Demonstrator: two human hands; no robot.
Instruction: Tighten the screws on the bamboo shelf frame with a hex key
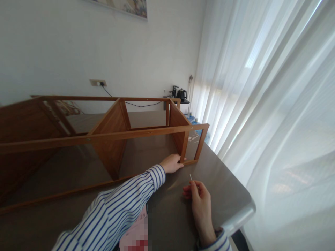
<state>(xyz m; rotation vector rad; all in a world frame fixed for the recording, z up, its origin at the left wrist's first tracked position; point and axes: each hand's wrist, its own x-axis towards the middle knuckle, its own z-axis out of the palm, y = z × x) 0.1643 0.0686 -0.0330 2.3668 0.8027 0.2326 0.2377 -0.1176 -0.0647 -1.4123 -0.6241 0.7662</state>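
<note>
A wooden shelf unit [154, 131] lies on its side across the table, its panels standing upright between the long rails. My left hand [171, 164] is closed on the unit's lower rail near the right-end corner, beside the crosspiece; some fingertips are hidden behind the wood. Closer to me, my right hand [200, 198] is raised over the table, pinching a thin metal rod [191, 177] that points upward. The rod's lower part is hidden in the fingers, and its tip is apart from the wood. Small screw heads dot the upper front rail.
The grey table [222, 181] has a rounded corner at right, alongside white curtains [282, 139]. A pink sheet [137, 226], partly pixelated, shows below my left sleeve. Behind stand a black kettle [181, 94] and large blue bottles [195, 121]. A wall socket [98, 83] has a cable plugged in.
</note>
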